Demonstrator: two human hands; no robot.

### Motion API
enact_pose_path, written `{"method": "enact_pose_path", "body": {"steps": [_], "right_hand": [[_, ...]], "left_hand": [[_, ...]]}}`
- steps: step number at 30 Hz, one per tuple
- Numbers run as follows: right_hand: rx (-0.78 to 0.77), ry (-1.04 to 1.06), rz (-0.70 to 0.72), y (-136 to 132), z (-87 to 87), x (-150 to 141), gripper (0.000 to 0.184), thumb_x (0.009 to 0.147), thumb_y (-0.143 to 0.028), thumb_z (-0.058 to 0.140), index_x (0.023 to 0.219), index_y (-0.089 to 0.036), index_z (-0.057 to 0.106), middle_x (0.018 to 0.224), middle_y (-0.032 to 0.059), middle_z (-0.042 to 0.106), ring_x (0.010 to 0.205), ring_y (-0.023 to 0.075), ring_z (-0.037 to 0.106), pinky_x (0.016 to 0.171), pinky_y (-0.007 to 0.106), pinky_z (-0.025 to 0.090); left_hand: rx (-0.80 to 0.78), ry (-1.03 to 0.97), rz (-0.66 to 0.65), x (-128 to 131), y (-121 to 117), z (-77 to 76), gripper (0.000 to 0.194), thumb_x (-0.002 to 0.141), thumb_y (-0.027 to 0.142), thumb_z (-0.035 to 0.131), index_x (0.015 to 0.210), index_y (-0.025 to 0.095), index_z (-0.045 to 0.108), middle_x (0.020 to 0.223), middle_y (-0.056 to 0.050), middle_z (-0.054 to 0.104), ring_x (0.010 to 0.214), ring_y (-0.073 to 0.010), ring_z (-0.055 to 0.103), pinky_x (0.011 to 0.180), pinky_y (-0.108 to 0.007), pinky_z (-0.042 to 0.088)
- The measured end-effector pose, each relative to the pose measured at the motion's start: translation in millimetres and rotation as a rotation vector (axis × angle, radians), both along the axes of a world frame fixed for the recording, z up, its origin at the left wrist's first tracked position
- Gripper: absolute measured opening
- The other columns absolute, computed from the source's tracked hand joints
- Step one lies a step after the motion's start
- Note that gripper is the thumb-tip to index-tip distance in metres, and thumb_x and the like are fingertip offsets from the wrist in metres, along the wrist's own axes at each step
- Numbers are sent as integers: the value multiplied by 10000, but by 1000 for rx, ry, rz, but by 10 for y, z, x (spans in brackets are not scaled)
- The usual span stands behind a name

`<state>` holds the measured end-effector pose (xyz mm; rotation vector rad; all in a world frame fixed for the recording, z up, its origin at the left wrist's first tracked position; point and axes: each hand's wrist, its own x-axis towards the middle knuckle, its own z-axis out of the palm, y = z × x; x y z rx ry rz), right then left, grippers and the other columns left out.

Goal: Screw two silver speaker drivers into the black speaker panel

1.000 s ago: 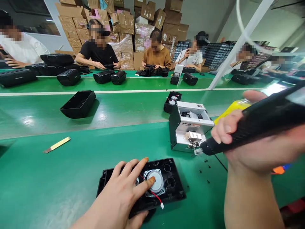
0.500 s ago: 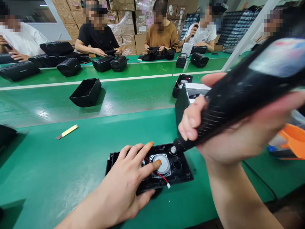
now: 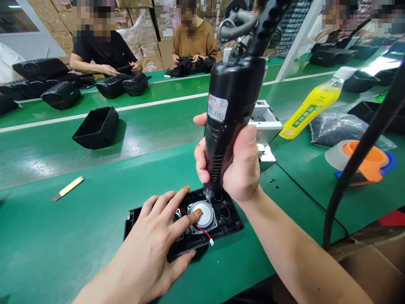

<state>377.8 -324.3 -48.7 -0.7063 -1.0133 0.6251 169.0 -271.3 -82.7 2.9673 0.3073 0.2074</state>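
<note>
A: Left hand (image 3: 156,231)?
B: Fingers wide over black rectangular plastic housing (image 3: 232,224), one fingertip on round silver metal speaker (image 3: 206,214). Housing's on smooth green tabletop (image 3: 63,245), view's six o'clock.
A: Right hand (image 3: 245,169)?
B: Wrapped round black cylindrical electric screwdriver (image 3: 226,101), nose down at speaker's one o'clock.
A: Around housing?
B: Open black plastic box (image 3: 92,134), ten; yellow-labelled plastic bottle (image 3: 311,105), two

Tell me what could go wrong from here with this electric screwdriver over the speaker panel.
The electric screwdriver has its tip close to the round speaker, so a slip might scratch or dent it. The left hand has fingers on that speaker, so they could get caught too. The red wire lies loose across the panel's edge and might get snagged.
</note>
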Motion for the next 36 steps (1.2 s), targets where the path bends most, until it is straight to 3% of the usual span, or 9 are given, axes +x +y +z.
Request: {"method": "enact_pose_path", "body": {"steps": [5, 17, 23, 29, 36], "right_hand": [[30, 22, 45, -1, -10, 12, 564, 976, -720, 524, 1227, -221, 606, 677, -28, 583, 466, 118, 517, 412, 262, 412], [18, 25, 74, 16, -82, 27, 592, 994, -723, 483, 1253, -201, 591, 703, -19, 587, 480, 116, 525, 434, 254, 422], [51, 8, 122, 46, -151, 1, 495, 1016, -685, 477, 977, -202, 576, 703, -13, 574, 481, 99, 526, 441, 237, 413], [52, 34, 199, 38, -227, -16, 498, 1010, -684, 499, 936, -196, 561, 724, -4, 584, 497, 81, 520, 456, 212, 407], [12, 49, 230, 1, -244, -3, 591, 977, -743, 498, 1143, -188, 616, 721, -4, 587, 484, 92, 509, 421, 209, 391]], "left_hand": [[13, -2, -23, -6, 13, 6, 606, 859, 271, 698, 1449, 336, 574, 1687, -84, 320, 1396, -387, 432, 1069, -615, 436], [30, -7, -6, -9, -1, -12, 595, 853, 250, 673, 1434, 333, 577, 1699, -77, 287, 1408, -386, 410, 1073, -625, 426], [36, -9, 9, 10, -1, 4, 611, 822, 242, 686, 1418, 340, 594, 1667, -87, 343, 1404, -377, 422, 1080, -620, 431], [34, -71, 19, 62, -13, -49, 582, 766, 280, 713, 1342, 340, 654, 1568, -134, 460, 1349, -404, 488, 1047, -642, 448], [22, -122, 42, 66, -5, -133, 604, 740, 357, 753, 1337, 374, 667, 1545, -119, 508, 1322, -408, 522, 1030, -627, 464]]}}
